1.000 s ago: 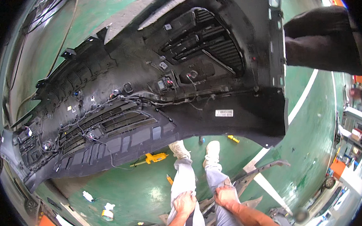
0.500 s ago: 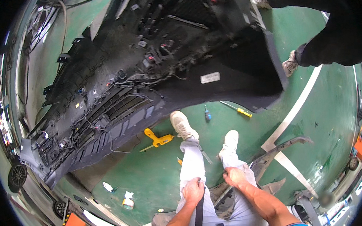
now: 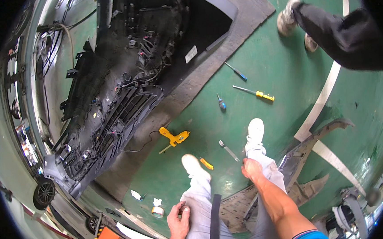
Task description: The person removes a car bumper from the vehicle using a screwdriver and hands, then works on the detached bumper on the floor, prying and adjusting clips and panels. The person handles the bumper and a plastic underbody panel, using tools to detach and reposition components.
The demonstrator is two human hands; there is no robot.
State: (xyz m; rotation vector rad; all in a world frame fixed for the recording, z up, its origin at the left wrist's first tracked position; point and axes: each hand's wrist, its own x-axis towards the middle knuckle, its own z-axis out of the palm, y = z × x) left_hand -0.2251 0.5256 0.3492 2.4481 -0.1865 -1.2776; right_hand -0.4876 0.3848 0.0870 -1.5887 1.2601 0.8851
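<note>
A large black car bumper [image 3: 152, 73] lies inside up on a grey mat [image 3: 222, 46], with wiring and grilles showing. Beside my left thigh is my left hand [image 3: 179, 220], loosely curled, thumb apart from the fingers, nothing visible in it. My right hand [image 3: 252, 168] is closed against the inner side of my right trouser leg [image 3: 270, 169]; whether it pinches the cloth is hidden. Close by on the floor are a narrow metal strip tool [image 3: 229, 151] and an orange utility knife [image 3: 206, 163]. A yellow glue gun [image 3: 175, 137] lies beyond my left shoe.
Ahead are a yellow screwdriver [image 3: 263, 95], a short blue screwdriver [image 3: 222, 103] and a longer blue one [image 3: 240, 74]. A tape roll [image 3: 157, 211] stands at lower left. Another person's dark-trousered leg [image 3: 345, 37] is at upper right. A long curved trim piece [image 3: 317, 139] lies to my right.
The bumper's right end has swung away from me, uncovering mat and a screwdriver. The other person has stepped farther off. My left hand has come off my trouser leg; my feet have shifted.
</note>
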